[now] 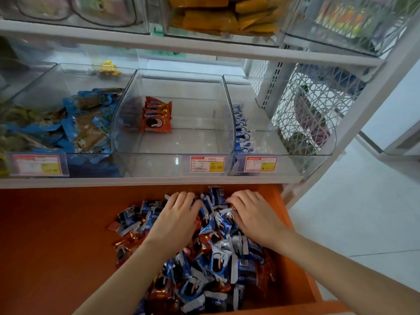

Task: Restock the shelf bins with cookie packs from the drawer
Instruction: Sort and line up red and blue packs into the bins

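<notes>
Pressing down into the heap, my left fingers lie spread and bent over the blue and red cookie packs, tips sunk among the wrappers. I cannot tell whether they have closed round any pack. My left hand sits on the pile toward the drawer's far edge. My right hand is just beside it, nearer the drawer's right wall, its fingers also curled with tips buried in the packs, and I cannot tell if they hold one.

The pile fills the right half of the orange drawer, from its far edge to its near edge, while the left half shows bare orange floor.

On the shelf just above, the middle bin holds a few red packs standing against its left wall. The right bin has a row of blue packs along its left wall. The left bin is piled with blue and brown snack bags.
</notes>
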Tool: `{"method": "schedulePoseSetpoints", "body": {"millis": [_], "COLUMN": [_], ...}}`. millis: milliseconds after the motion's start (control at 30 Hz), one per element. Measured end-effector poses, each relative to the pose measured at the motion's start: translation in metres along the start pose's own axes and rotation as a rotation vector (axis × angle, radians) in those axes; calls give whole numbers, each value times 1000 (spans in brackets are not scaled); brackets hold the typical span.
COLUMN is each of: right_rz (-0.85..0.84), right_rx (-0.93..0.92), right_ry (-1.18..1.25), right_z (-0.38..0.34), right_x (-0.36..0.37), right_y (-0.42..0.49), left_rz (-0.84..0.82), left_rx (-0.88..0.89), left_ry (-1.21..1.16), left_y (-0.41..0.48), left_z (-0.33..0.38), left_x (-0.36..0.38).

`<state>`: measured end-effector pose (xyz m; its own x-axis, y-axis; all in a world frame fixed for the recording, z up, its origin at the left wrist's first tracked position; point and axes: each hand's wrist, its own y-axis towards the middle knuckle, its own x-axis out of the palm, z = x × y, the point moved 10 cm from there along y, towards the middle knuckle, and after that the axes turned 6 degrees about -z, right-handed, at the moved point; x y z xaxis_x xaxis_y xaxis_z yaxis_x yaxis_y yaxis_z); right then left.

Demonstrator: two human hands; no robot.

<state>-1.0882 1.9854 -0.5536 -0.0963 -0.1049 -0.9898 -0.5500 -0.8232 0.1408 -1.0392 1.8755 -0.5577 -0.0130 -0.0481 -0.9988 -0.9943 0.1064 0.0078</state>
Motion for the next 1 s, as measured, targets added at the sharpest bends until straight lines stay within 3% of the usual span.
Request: {"method": "schedulePoseSetpoints", "body": {"millis": [200, 433, 700, 867, 1000], "right_rz": [-319, -538, -646, -752, -704], "right_rx": [178, 215, 141, 82, 54], "right_ry": [210, 403, 450, 329, 223], "right_z": [5, -14, -34, -36, -37], "right_x": [80, 157, 212, 238, 240], "right_y": [8, 32, 63, 68, 75], "left_rz": [-351, -588, -624, -599, -585], "left_rx": [-113, -155, -53, 22, 2], "left_ry": [-110, -413, -398, -325, -305], "left_y": [-24, -32, -24, -16, -12], "left_z": [-34, -40, -39, -36, -37], "left_x": [86, 160, 200, 211, 215]}}
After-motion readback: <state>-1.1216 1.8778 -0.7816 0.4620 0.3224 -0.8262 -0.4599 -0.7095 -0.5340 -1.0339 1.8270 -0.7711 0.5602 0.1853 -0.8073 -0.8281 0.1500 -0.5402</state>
